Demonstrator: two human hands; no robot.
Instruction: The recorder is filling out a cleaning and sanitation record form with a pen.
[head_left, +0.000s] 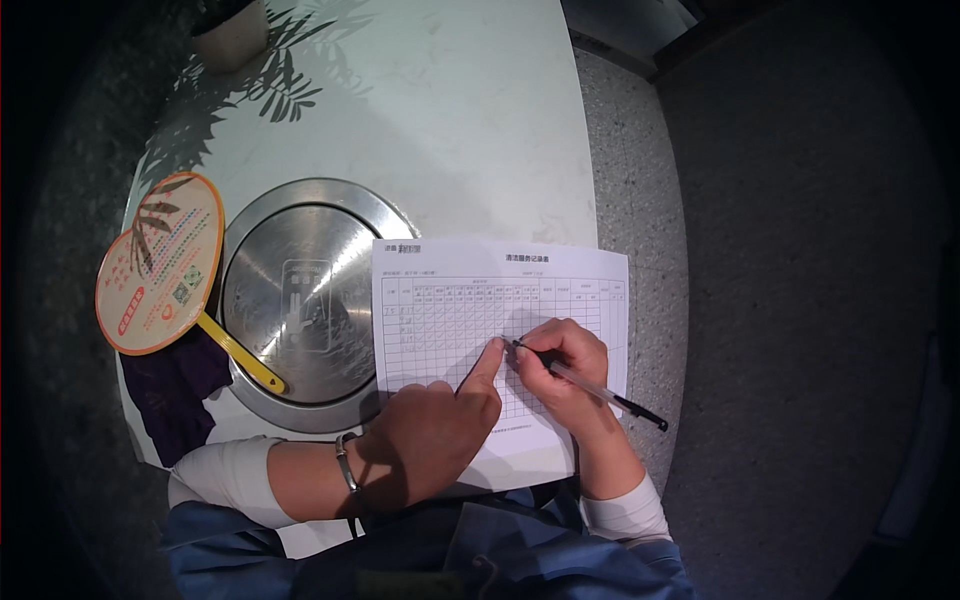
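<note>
A printed paper form (442, 371) with a grid table lies in front of me, its upper rows bearing handwritten ticks and figures. My right hand (566, 367) grips a black-and-clear pen (600, 391), its tip low over the grid. Beside the pen tip, the index finger of my left hand (435, 435) points onto a row of the form; the other fingers are curled, and nothing shows in that hand. Part of the form is hidden under both hands. A metal bracelet (346, 463) circles my left wrist.
Left of the form, a round stainless-steel lid (300, 300) is set in the white countertop (480, 112). A printed hand fan (161, 262) rests its yellow handle on the lid. Dark purple cloth (176, 397) lies below the fan. A potted plant (232, 37) stands at the upper left.
</note>
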